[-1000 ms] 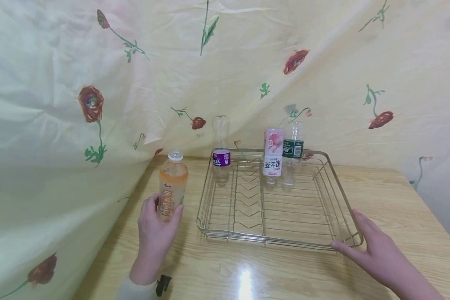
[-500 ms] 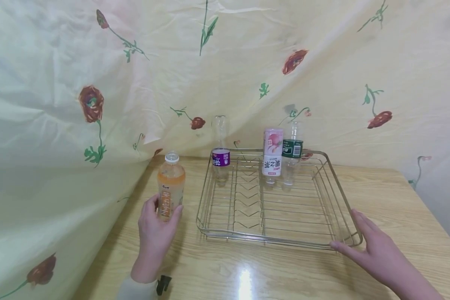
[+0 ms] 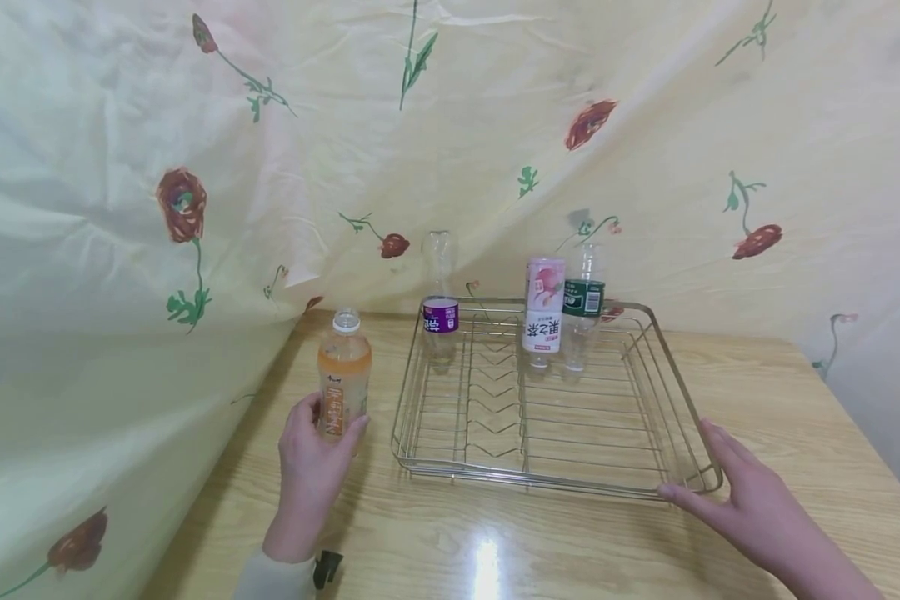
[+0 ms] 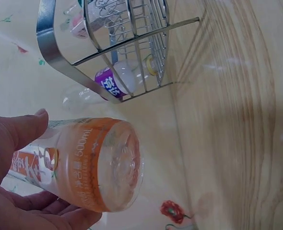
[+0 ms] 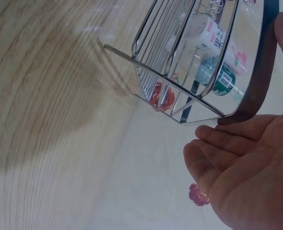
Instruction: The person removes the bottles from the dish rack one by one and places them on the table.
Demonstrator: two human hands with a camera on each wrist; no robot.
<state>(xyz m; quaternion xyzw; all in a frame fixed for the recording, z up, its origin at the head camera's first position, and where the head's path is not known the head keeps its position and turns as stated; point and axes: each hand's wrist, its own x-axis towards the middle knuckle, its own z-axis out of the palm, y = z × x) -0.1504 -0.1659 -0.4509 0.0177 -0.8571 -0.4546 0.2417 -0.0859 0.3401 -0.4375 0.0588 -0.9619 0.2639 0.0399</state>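
Observation:
My left hand [image 3: 317, 454] grips a clear plastic bottle [image 3: 345, 375] with an orange label, left of the wire dish rack [image 3: 461, 473]. Its mouth points up; the base shows off the table in the left wrist view. With thumb and fingers around the rack's near right corner, my right hand [image 3: 753, 504] holds the rim. Towards the rack's back stand a clear bottle with a purple label [image 3: 441, 316], a pink-and-white labelled bottle [image 3: 543, 304] and a green-labelled bottle [image 3: 583, 298]. The pink one's lettering is upside down. A yellow cap [image 4: 152, 65] is at the purple-labelled bottle's lower end.
The rack stands on a wood-grain table [image 3: 405, 550]. A floral cloth [image 3: 645, 167] hangs behind and along the left side. Near my left wrist is a small black object [image 3: 327, 568]. Bare wood shows in front of the rack and to its right.
The orange-labelled bottle's top has dropped slightly and shifted a little to the left; my left hand keeps its grip. My right hand and the rack are nearly still.

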